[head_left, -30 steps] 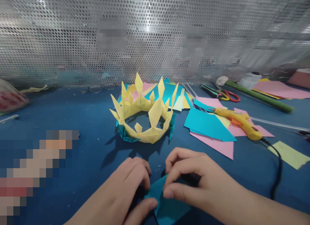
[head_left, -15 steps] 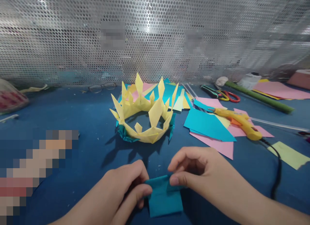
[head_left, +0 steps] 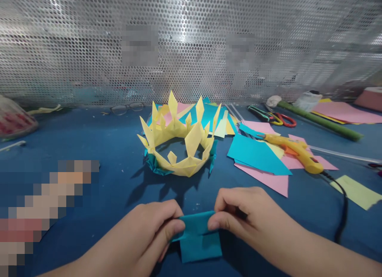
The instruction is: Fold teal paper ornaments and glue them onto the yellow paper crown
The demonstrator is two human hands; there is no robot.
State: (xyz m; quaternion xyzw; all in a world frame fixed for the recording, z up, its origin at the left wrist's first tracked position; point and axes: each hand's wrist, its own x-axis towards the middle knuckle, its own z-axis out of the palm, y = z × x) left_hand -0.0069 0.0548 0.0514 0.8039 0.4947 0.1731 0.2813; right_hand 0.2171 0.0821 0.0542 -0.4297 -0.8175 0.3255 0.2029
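A small folded piece of teal paper point(head_left: 200, 245) is held up near the front of the table. My left hand point(head_left: 158, 229) pinches its upper left corner between thumb and bent fingers. At the upper right corner, my right hand point(head_left: 238, 213) grips it the same way, thumb on the near face. A crosswise fold runs between the two thumbs, and a flap hangs below it. Just beyond my hands stands a pale yellow paper crown point(head_left: 179, 161) with pointed tips and teal paper leaves point(head_left: 156, 165) at its lower sides.
To the right, a yellow glue gun point(head_left: 292, 150) with a black cord lies on blue and pink paper sheets point(head_left: 256, 153). Scissors point(head_left: 283, 119) and a green stem point(head_left: 322, 120) lie behind it. A perforated metal screen point(head_left: 191, 50) borders the table's back. Eyeglasses point(head_left: 127, 107) rest near it.
My right fingers have closed down onto the paper's upper right corner. The upper edge is now folded and raised toward me, with a crease showing across the middle. The crown has not moved.
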